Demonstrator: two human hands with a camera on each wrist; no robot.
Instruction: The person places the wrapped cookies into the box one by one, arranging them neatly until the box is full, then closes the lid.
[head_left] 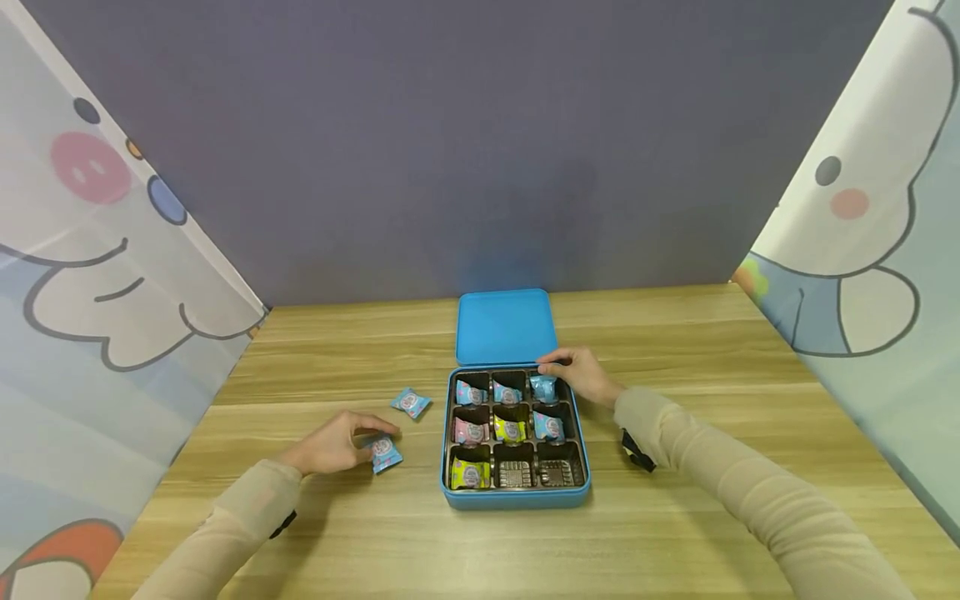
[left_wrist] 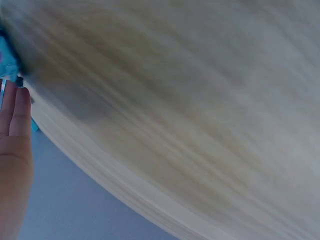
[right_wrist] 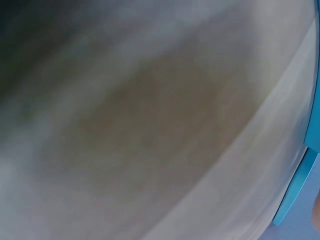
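Observation:
A blue square tin (head_left: 517,500) with a brown divided tray stands mid-table, its lid (head_left: 506,327) folded back. Wrapped candies fill most compartments: blue, pink (head_left: 471,431) and yellow (head_left: 470,474). The front middle and front right compartments hold none. Left of the tin, my left hand (head_left: 337,442) pinches a blue wrapped candy (head_left: 386,455) between thumb and fingers, low over the table. My right hand (head_left: 585,377) grips the tin's back right rim with thumb and forefinger, just above a blue candy (head_left: 543,388). In the right wrist view the tin (right_wrist: 314,120) shows only at the edge.
Another blue wrapped candy (head_left: 411,402) lies on the wooden table (head_left: 337,350), between the left hand and the tin. A dark grey panel (head_left: 510,150) rises behind the table. Cartoon-printed walls flank both sides.

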